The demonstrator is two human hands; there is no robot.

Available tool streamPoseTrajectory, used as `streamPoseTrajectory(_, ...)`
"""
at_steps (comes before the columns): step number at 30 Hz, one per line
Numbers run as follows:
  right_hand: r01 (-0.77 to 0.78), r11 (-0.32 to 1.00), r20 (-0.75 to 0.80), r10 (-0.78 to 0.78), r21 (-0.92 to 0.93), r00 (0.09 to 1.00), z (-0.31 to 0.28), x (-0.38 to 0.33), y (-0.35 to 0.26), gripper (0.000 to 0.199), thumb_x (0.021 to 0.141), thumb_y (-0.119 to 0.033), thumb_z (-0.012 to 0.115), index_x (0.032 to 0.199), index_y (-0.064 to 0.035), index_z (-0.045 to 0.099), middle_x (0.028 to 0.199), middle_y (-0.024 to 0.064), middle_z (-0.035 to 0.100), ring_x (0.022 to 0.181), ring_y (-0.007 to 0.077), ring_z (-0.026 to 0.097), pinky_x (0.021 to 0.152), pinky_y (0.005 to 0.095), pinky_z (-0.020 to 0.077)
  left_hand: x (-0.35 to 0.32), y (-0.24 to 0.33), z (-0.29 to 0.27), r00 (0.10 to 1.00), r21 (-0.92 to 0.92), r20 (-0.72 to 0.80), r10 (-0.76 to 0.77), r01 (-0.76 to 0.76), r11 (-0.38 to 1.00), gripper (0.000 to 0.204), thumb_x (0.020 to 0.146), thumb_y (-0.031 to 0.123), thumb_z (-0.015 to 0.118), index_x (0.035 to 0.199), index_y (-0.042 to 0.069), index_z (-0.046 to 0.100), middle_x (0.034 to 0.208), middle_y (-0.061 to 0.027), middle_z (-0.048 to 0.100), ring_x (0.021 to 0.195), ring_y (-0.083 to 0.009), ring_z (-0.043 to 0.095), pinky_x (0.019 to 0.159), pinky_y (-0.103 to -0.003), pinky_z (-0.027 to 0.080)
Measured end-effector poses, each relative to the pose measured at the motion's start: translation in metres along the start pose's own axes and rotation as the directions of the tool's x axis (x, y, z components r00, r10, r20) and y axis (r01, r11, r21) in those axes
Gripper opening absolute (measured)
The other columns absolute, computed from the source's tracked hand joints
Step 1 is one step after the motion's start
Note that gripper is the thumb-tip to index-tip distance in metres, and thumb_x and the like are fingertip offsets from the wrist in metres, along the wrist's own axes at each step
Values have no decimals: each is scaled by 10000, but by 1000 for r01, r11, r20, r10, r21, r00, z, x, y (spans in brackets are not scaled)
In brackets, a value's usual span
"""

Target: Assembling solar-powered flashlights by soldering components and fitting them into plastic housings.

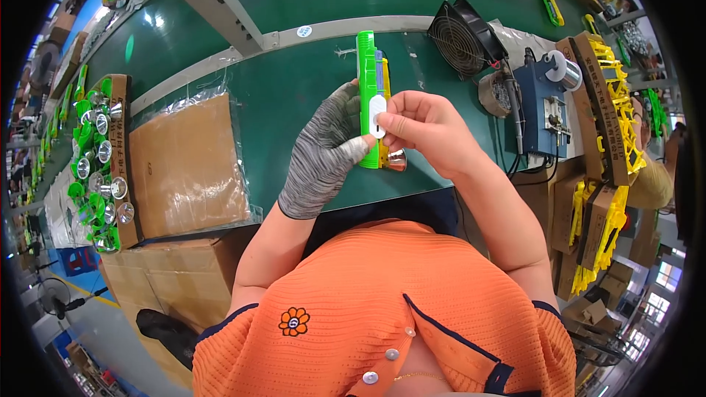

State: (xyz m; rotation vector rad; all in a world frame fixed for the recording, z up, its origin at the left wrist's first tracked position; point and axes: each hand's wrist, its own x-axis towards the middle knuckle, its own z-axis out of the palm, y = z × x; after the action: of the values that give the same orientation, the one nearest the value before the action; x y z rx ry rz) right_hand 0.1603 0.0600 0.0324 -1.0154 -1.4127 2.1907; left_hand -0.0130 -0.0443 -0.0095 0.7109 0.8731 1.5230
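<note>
My left hand (321,153), in a grey fingerless glove, is wrapped round a long green plastic flashlight housing (366,62) from its left side. The housing stands lengthwise away from me, above the green mat (294,77). Along its right side run a yellow part (386,73) and a narrow bluish strip. A shiny cone-shaped reflector (397,160) shows at the near end. On the housing lies a white oval piece (376,106) with a dark slot. My bare right hand (434,129) pinches this oval at its right edge, thumb over it; the fingertips are partly hidden.
A black fan (465,37), a round tin (494,94) and a blue soldering station (538,110) with a wire spool (565,71) stand right. Left are plastic-wrapped cardboard (187,165) and a box of green reflector parts (103,148). A metal post (213,0) rises behind; yellow parts (610,66) fill boxes far right.
</note>
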Motion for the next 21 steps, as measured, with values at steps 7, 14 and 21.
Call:
streamPoseTrajectory(7, 5, 995, -29, -8, -104, 1000, 10, 3, -5, 147, 995, -144, 726, 996, -15, 655, 905, 54, 725, 787, 94, 694, 758, 247, 571, 1, 2, 0, 998, 91, -44, -35, 39, 995, 774, 886, 46, 787, 1561, 8, 411, 1393, -132, 616, 1278, -222, 603, 1109, -368, 484)
streamPoseTrajectory(14, -12, 997, 14, 13, -73, 1000, 2, 5, -5, 146, 981, -92, 728, 1036, 20, 652, 908, 81, 739, 812, 115, 713, 775, 256, 592, 5, -2, -10, 991, -205, 43, -128, 134, 969, 781, 850, 37, 807, 1538, -8, 440, 1401, -129, 610, 1272, -237, 608, 1110, -373, 487)
streamPoseTrajectory(21, 219, 959, 32, -216, -182, 976, 7, 4, 11, 172, 974, -55, 716, 1129, 9, 676, 967, 26, 710, 850, 97, 680, 785, 267, 577, 5, -1, -8, 994, -359, -2, -113, 104, 927, 751, 845, 31, 769, 1523, -18, 449, 1399, -157, 602, 1306, -282, 584, 1131, -420, 476)
